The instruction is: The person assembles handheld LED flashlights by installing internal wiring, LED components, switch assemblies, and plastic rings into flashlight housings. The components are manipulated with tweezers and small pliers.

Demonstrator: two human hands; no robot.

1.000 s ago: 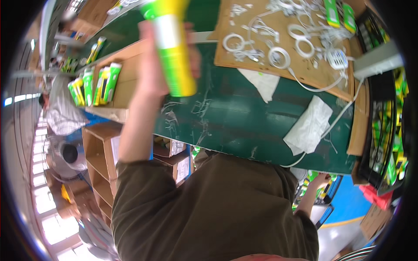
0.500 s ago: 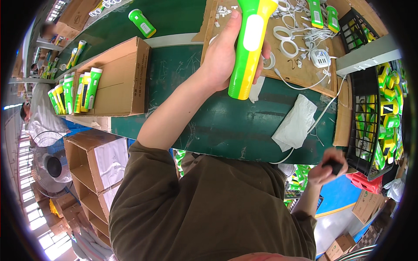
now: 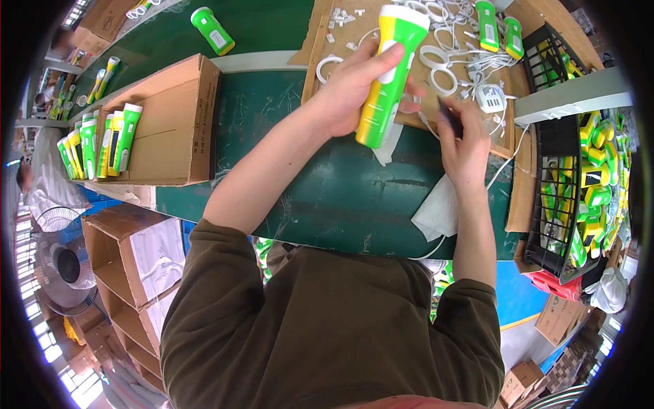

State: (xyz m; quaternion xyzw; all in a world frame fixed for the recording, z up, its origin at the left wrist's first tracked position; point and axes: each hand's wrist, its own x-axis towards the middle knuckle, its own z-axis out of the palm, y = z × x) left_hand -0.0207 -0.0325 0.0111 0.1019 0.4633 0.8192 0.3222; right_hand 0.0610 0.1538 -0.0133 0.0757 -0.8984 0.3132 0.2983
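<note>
My left hand (image 3: 354, 88) is wrapped round a green and yellow flashlight (image 3: 392, 85) with a white rim at its wide head, held tilted above the green bench. The thumb lies across its side, and the white panel there is partly covered. Just to the right, my right hand (image 3: 466, 146) pinches a small dark object (image 3: 451, 119) whose kind I cannot make out. That hand is apart from the flashlight. Behind both hands is a brown board (image 3: 402, 68) scattered with white cables and rings. A crumpled white sheet (image 3: 436, 211) lies under my right forearm.
At the left, an open cardboard box (image 3: 170, 129) holds several upright flashlights (image 3: 126, 140). Black crates (image 3: 555, 198) full of flashlights stand on the right beside a grey post (image 3: 565, 95). A white charging hub (image 3: 490, 99) with cables sits on the board.
My right hand has come up from the lower right to beside the flashlight, still holding the dark object. My left hand has turned the flashlight, and its wide head now shows fully.
</note>
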